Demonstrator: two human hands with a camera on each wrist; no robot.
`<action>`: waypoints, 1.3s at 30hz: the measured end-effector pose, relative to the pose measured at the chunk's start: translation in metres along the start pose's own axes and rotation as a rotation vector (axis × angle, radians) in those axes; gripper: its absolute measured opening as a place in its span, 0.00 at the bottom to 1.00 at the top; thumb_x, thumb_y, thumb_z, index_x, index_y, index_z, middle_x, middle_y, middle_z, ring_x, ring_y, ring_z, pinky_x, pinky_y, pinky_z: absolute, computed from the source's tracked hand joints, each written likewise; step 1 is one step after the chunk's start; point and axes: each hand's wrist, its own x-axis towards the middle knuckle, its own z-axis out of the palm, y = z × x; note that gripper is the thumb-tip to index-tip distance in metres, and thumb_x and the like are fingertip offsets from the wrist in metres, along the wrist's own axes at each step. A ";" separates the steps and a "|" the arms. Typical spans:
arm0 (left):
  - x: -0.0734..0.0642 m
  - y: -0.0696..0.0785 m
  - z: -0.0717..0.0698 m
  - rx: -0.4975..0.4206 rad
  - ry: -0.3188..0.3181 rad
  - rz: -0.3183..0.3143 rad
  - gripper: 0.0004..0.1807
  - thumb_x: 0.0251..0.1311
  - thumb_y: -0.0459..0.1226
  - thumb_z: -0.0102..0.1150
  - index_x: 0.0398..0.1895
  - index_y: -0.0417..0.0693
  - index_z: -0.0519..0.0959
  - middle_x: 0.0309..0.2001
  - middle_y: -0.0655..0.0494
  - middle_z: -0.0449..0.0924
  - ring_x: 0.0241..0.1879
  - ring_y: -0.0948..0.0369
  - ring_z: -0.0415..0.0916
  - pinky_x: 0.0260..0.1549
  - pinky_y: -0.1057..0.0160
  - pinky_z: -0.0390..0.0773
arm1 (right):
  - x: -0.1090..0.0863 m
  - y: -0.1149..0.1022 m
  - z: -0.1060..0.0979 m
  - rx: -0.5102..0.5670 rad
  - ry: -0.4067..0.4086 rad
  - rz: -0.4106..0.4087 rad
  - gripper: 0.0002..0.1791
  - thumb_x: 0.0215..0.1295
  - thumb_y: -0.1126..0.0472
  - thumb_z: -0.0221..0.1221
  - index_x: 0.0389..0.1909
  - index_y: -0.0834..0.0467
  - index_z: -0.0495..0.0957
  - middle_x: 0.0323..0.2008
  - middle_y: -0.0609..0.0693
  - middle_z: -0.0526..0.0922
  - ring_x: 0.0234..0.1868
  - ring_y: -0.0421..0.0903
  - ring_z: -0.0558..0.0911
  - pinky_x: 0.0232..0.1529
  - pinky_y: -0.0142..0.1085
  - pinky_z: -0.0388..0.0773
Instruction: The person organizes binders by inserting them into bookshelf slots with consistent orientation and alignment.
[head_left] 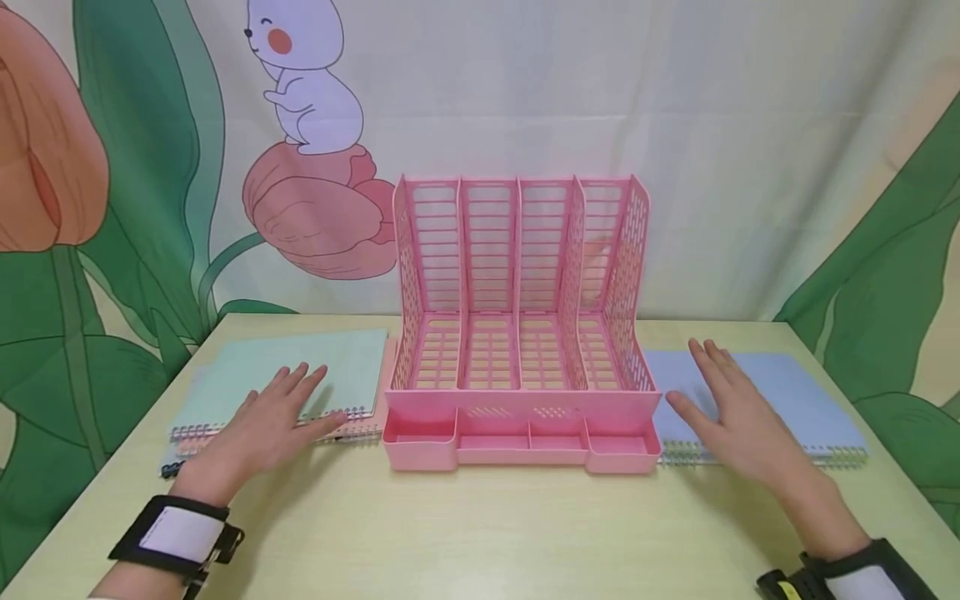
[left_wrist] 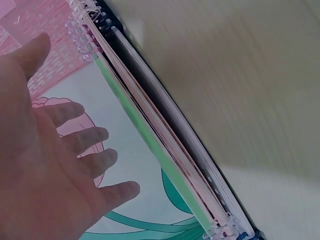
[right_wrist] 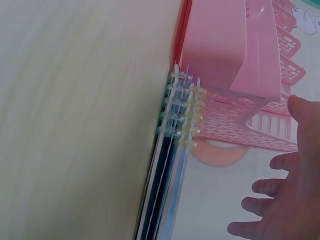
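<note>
In the head view, the left hand (head_left: 270, 425) spreads its fingers by a mint spiral notebook (head_left: 247, 362) on a pile. The right hand (head_left: 738, 421) spreads too, by a blue spiral notebook (head_left: 798, 392). The pink file rack (head_left: 521, 404) stands between, on the surface (head_left: 525, 533).

In the left wrist view, the fingers are apart, holding nothing.

In the right wrist view, those fingers are apart and empty too.

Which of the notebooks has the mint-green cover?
The top notebook left of the pink organizer. The pink notebook shows beneath it, and the blue notebook lies on top at the organizer's right.
</note>
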 end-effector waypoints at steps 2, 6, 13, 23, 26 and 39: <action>-0.001 -0.001 0.000 0.000 -0.005 0.003 0.49 0.71 0.64 0.50 0.80 0.39 0.55 0.77 0.28 0.49 0.75 0.29 0.43 0.64 0.21 0.46 | 0.001 -0.002 0.001 0.005 0.002 -0.001 0.48 0.76 0.37 0.53 0.84 0.55 0.42 0.81 0.65 0.44 0.79 0.68 0.45 0.65 0.76 0.50; -0.001 -0.003 0.001 0.000 -0.018 0.010 0.47 0.72 0.62 0.52 0.80 0.39 0.56 0.76 0.28 0.51 0.74 0.29 0.46 0.63 0.20 0.47 | 0.004 -0.007 0.005 0.024 -0.002 -0.001 0.49 0.75 0.36 0.54 0.84 0.53 0.43 0.81 0.62 0.44 0.79 0.67 0.47 0.65 0.75 0.52; 0.002 -0.003 0.002 0.003 -0.025 0.026 0.47 0.69 0.61 0.56 0.78 0.37 0.60 0.75 0.27 0.54 0.72 0.27 0.50 0.61 0.19 0.50 | 0.008 -0.009 0.016 0.079 0.009 -0.052 0.48 0.74 0.39 0.56 0.83 0.54 0.46 0.81 0.60 0.47 0.78 0.65 0.51 0.67 0.72 0.54; 0.007 -0.004 -0.002 -0.047 -0.014 0.065 0.46 0.66 0.56 0.64 0.75 0.33 0.63 0.73 0.24 0.55 0.71 0.24 0.50 0.59 0.18 0.52 | 0.008 -0.016 0.019 0.098 0.000 -0.059 0.51 0.72 0.37 0.59 0.83 0.56 0.46 0.81 0.58 0.50 0.78 0.63 0.53 0.69 0.68 0.55; 0.009 -0.005 -0.004 -0.064 -0.025 0.063 0.46 0.65 0.54 0.66 0.75 0.33 0.63 0.73 0.24 0.54 0.71 0.25 0.49 0.59 0.18 0.52 | 0.009 -0.019 0.019 0.103 -0.007 -0.052 0.53 0.70 0.37 0.60 0.83 0.58 0.45 0.80 0.60 0.51 0.78 0.64 0.54 0.69 0.68 0.56; 0.009 -0.014 -0.008 -0.143 -0.084 0.047 0.45 0.64 0.47 0.69 0.73 0.28 0.62 0.72 0.19 0.51 0.69 0.24 0.51 0.61 0.25 0.60 | 0.018 -0.029 0.021 0.151 0.036 -0.110 0.58 0.59 0.40 0.73 0.78 0.66 0.55 0.75 0.66 0.59 0.69 0.65 0.69 0.58 0.56 0.78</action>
